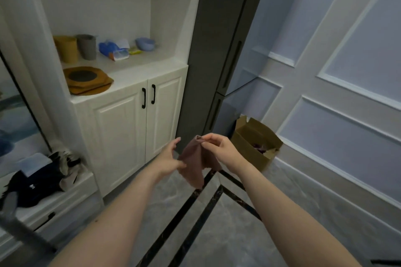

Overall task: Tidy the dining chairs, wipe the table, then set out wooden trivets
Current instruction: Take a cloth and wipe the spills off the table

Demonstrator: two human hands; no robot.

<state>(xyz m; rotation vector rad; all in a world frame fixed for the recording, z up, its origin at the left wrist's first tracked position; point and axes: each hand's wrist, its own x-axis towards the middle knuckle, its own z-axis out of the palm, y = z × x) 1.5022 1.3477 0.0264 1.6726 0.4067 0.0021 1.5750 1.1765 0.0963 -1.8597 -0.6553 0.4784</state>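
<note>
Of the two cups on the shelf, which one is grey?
The right cup, next to the blue bag. The left cup is yellow-brown and stands nearer the shelf's left wall.

Dusty-pink cloth (193,160), tan trivets (87,81) with dark-grey centre, white cabinet (121,136), black-striped grey marble floor (227,234).

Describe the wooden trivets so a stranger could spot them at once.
Look at the white cabinet with two black-handled doors, left of the tall grey unit. On its countertop, at the front left corner, lies a flat stack of wooden trivets. Unlike the upright cups behind, the top one has a dark round centre.
</note>
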